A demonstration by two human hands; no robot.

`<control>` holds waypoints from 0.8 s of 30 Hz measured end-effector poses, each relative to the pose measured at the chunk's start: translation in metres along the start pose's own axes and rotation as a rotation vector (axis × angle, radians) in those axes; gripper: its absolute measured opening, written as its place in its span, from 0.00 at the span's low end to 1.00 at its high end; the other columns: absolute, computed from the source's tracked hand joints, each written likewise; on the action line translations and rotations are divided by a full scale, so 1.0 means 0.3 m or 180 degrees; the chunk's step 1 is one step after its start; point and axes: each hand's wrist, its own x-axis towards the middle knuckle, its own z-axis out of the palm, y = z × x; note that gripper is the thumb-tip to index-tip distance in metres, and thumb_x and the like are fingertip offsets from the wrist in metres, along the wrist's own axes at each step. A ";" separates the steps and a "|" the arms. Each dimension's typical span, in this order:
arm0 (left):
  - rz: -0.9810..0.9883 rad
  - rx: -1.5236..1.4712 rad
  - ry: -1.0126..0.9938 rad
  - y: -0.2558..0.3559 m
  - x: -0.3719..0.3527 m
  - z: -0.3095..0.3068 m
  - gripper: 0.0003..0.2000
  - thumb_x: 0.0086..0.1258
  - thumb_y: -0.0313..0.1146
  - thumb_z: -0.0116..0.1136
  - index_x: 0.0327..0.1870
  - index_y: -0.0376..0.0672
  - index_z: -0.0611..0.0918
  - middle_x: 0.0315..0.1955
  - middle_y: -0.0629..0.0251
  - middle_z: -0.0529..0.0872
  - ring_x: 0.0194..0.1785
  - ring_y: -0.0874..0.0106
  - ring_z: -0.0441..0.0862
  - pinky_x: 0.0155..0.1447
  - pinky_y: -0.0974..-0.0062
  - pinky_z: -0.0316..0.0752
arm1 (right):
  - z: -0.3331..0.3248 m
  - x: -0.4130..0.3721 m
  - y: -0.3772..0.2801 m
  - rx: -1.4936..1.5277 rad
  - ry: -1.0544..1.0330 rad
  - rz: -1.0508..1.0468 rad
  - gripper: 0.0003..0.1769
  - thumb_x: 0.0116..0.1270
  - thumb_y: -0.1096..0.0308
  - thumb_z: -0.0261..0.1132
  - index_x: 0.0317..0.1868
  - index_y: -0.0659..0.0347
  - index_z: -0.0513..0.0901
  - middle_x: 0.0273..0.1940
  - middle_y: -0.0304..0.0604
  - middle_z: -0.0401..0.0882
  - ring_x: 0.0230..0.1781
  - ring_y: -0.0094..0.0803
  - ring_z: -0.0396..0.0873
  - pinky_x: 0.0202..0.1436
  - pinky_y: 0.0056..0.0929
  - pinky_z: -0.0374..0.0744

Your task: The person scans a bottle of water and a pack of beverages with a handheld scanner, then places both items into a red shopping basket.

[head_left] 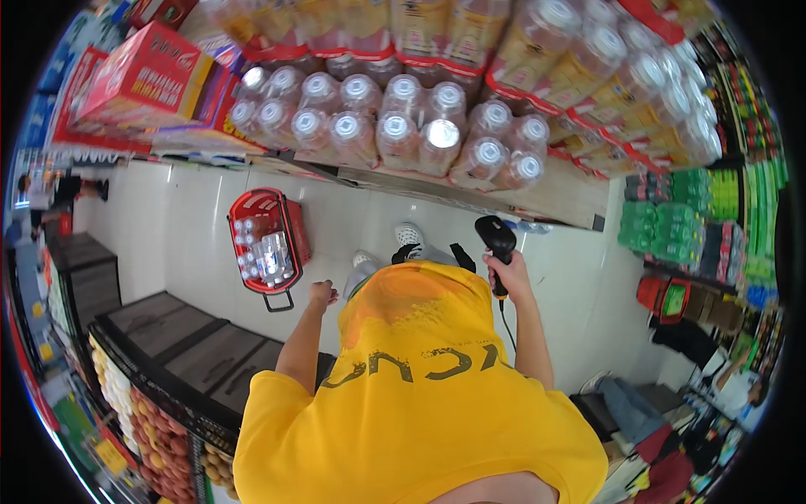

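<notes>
My right hand (512, 273) is wrapped round the handle of a black barcode scanner (495, 235). A cable hangs from the scanner's lower end. Low at my left side is my left hand (323, 293), its fingers loosely bent and nothing visible in them. Nearest to that hand is a red shopping basket (304, 237) on the floor, apart from the fingers, with its black handle (277, 301) folded out towards me. Clear plastic bottles (270, 257) in packs lie inside the basket.
Ahead stands a low wooden display (554, 197) with packs of clear-capped bottles (395, 126). Red gift boxes (143, 76) are at its left. Green bottle packs (663, 231) stand at the right. Behind me are a produce stand (159, 428) and, at right, other people (646, 420).
</notes>
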 end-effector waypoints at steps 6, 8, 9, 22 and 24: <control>0.0711 0.1210 0.0440 -0.080 -0.008 0.052 0.16 0.61 0.41 0.55 0.36 0.36 0.86 0.35 0.47 0.88 0.43 0.53 0.85 0.52 0.61 0.78 | 0.082 0.087 0.009 -0.1742 -0.0492 -0.0495 0.19 0.52 0.70 0.67 0.43 0.72 0.79 0.26 0.41 0.79 0.25 0.27 0.76 0.30 0.27 0.73; 0.0757 0.0941 0.0479 -0.058 -0.072 0.064 0.18 0.60 0.42 0.55 0.40 0.37 0.87 0.39 0.46 0.87 0.48 0.51 0.84 0.56 0.62 0.76 | 0.116 0.120 -0.005 -0.1996 -0.0570 -0.0396 0.17 0.52 0.70 0.67 0.41 0.71 0.79 0.26 0.42 0.79 0.22 0.27 0.76 0.28 0.28 0.73; 0.0786 0.0721 0.0557 -0.059 -0.086 0.071 0.18 0.60 0.42 0.56 0.41 0.37 0.87 0.40 0.45 0.87 0.48 0.52 0.84 0.56 0.62 0.77 | 0.130 0.138 -0.014 -0.2108 -0.0573 -0.0359 0.16 0.52 0.70 0.67 0.40 0.71 0.79 0.25 0.42 0.78 0.21 0.27 0.76 0.27 0.28 0.73; -0.0411 -0.1085 0.0775 -0.444 -0.181 -0.128 0.11 0.63 0.31 0.55 0.38 0.31 0.82 0.27 0.59 0.84 0.27 0.72 0.81 0.29 0.73 0.75 | 0.355 0.337 0.000 -0.2736 -0.1130 -0.0289 0.12 0.50 0.68 0.67 0.32 0.67 0.78 0.18 0.42 0.75 0.16 0.31 0.75 0.22 0.32 0.73; -0.0420 -0.1163 0.0780 -0.470 -0.144 -0.185 0.11 0.64 0.31 0.55 0.39 0.32 0.82 0.27 0.60 0.84 0.28 0.72 0.81 0.29 0.74 0.75 | 0.393 0.336 0.021 -0.2819 -0.1147 -0.0184 0.12 0.51 0.68 0.67 0.32 0.67 0.77 0.18 0.42 0.74 0.15 0.31 0.75 0.21 0.32 0.72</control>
